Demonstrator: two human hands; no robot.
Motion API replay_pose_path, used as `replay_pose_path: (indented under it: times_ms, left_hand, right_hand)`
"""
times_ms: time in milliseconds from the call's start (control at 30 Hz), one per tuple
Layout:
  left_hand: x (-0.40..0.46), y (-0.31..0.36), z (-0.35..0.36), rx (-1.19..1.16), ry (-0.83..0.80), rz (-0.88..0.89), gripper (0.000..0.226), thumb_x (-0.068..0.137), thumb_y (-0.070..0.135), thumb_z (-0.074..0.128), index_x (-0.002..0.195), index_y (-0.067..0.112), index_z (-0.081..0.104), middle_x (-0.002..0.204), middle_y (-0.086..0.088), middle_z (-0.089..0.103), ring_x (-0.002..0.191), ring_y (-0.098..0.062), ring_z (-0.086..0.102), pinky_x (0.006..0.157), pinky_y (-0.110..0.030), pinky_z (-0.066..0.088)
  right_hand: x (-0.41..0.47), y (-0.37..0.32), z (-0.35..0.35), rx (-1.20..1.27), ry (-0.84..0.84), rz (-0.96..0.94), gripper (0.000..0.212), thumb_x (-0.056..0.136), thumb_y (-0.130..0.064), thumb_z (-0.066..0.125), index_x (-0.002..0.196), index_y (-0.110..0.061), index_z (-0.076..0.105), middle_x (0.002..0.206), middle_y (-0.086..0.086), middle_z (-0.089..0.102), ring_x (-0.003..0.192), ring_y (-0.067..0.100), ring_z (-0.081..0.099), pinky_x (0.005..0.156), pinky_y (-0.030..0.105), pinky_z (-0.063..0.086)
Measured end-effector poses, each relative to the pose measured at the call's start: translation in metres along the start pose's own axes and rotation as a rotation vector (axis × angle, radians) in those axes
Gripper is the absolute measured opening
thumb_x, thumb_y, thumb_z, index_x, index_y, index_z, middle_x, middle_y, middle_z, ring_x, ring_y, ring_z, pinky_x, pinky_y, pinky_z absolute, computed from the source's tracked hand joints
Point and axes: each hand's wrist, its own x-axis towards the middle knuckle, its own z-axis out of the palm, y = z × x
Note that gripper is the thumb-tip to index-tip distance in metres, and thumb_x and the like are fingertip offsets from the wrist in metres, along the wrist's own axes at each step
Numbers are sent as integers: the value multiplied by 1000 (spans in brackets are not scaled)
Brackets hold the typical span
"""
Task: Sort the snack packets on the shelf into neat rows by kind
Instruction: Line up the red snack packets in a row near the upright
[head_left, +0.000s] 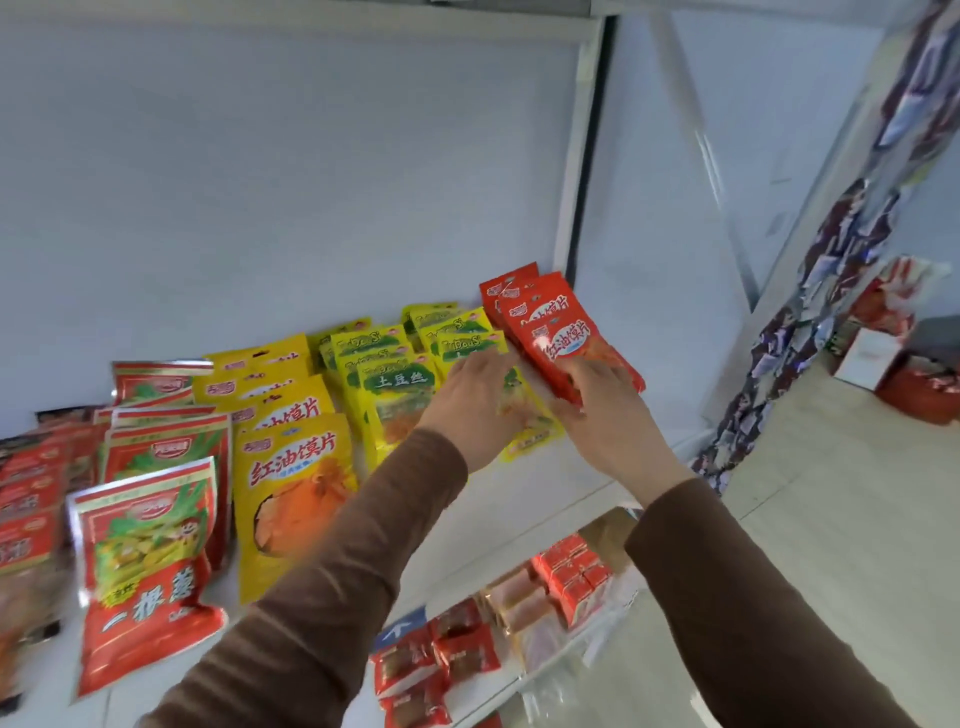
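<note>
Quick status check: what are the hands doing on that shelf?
Left hand flat on yellow-green packet. Right hand gripping red packet. Rows mostly formed; nothing blocking.

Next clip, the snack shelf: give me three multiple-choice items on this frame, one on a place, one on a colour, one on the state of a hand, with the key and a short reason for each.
1. Where does the row of red packets stand on the shelf?
A. at the left end
B. at the right end, beside the green-and-yellow packets
C. on the lower shelf

2. What is the main colour of the packets just left of the green-and-yellow ones?
A. yellow
B. blue
C. black

3. What is the right hand doing?
A. hanging idle
B. pressing flat on the bare shelf
C. gripping the front red packet

Key: 1 B, since the red row is the rightmost, next to the shelf's upright. 2 A, since the yellow packets with red lettering stand there. 3 C, since its fingers curl round that packet's lower end, while the left hand lies on a green-and-yellow packet.
</note>
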Motion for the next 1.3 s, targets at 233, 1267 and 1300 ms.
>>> replay_pose_path:
  times_ms: [233, 1267, 1300]
  left_hand:
    - [104, 41, 70, -903, 92, -368, 52, 90, -1, 67, 133, 17, 46, 136, -17, 56, 124, -32, 57, 109, -49, 45]
    - [221, 13, 133, -1041, 298, -776, 44, 93, 20, 70, 132, 14, 50, 118, -13, 70, 99, -33, 72, 92, -53, 57]
    - [222, 10, 131, -1025, 278, -747, 41, 94, 21, 69, 131, 13, 54, 118, -14, 71, 99, -33, 72, 94, -54, 56]
  right_hand:
    - [108, 84, 14, 34, -68, 104, 46, 95, -26, 52, 141, -22, 44, 143, 9, 48, 133, 31, 40, 108, 44, 39]
    - [194, 166, 79, 671, -206, 190, 59, 87, -63, 58, 138, -42, 35, 131, -11, 59, 98, 5, 63, 78, 21, 54]
    - [196, 168, 80, 670, -204, 203, 62, 86, -64, 59, 138, -41, 35, 133, -11, 58, 105, 10, 65, 85, 30, 57]
